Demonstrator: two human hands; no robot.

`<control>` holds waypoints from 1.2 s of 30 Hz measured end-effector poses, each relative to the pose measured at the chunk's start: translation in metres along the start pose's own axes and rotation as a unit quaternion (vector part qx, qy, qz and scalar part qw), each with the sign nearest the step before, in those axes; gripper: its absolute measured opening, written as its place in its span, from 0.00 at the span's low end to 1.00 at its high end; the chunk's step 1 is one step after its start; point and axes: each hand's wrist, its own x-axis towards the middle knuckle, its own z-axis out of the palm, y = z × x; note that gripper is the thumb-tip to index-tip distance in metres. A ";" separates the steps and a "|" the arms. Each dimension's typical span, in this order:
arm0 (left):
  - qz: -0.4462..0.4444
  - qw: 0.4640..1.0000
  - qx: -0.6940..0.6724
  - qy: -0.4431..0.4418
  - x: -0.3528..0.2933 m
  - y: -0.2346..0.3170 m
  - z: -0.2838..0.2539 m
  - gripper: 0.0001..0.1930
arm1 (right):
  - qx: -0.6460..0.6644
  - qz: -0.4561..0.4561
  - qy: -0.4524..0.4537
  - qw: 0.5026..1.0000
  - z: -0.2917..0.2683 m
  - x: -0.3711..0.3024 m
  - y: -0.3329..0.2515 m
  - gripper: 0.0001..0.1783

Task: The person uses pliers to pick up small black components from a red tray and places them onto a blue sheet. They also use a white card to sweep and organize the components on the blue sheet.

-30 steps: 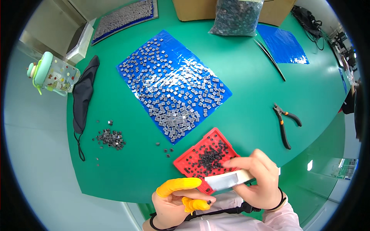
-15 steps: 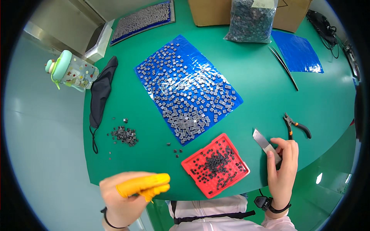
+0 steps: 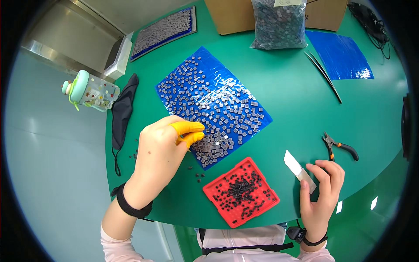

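Note:
My left hand (image 3: 162,142), with yellow finger cots on the thumb and a finger, is closed in a pinch at the near-left edge of a blue sheet (image 3: 218,70). Whatever lies between its fingertips is too small to make out. Many small grey square pieces (image 3: 214,146) cover the sheet, thickest near its front corner. My right hand (image 3: 322,190) grips a flat metal blade (image 3: 300,170) between thumb and fingers, low over the green table. Between the hands sits a red tray (image 3: 211,190) holding small black parts (image 3: 242,190), heaped in its middle.
Orange-and-black nippers (image 3: 338,145) and black tweezers (image 3: 325,78) lie at the right. A bag of pieces (image 3: 279,26) leans on cardboard boxes (image 3: 229,17); another blue sheet (image 3: 342,54) lies nearby. At the left are a black mask (image 3: 123,111), a bottle (image 3: 98,91) and a filled board (image 3: 163,30).
My left hand has moved up and right, from the table's front edge to the blue sheet. It now hides most of the dark pile at the left. My right hand stays with the blade.

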 end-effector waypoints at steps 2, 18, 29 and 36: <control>0.005 1.000 -0.007 0.005 0.003 0.001 0.006 0.12 | -0.006 -0.004 0.002 1.000 0.000 0.000 0.001 0.18; 0.032 0.999 0.018 0.019 0.019 0.000 0.019 0.12 | -0.022 -0.013 -0.003 1.000 0.000 0.001 0.002 0.16; 0.034 0.999 0.033 0.010 0.018 0.000 0.024 0.13 | -0.023 -0.024 -0.001 0.999 0.000 0.002 0.003 0.15; 0.027 0.999 0.026 0.014 0.016 0.001 0.024 0.10 | -0.024 -0.031 0.000 0.999 0.000 0.002 0.004 0.14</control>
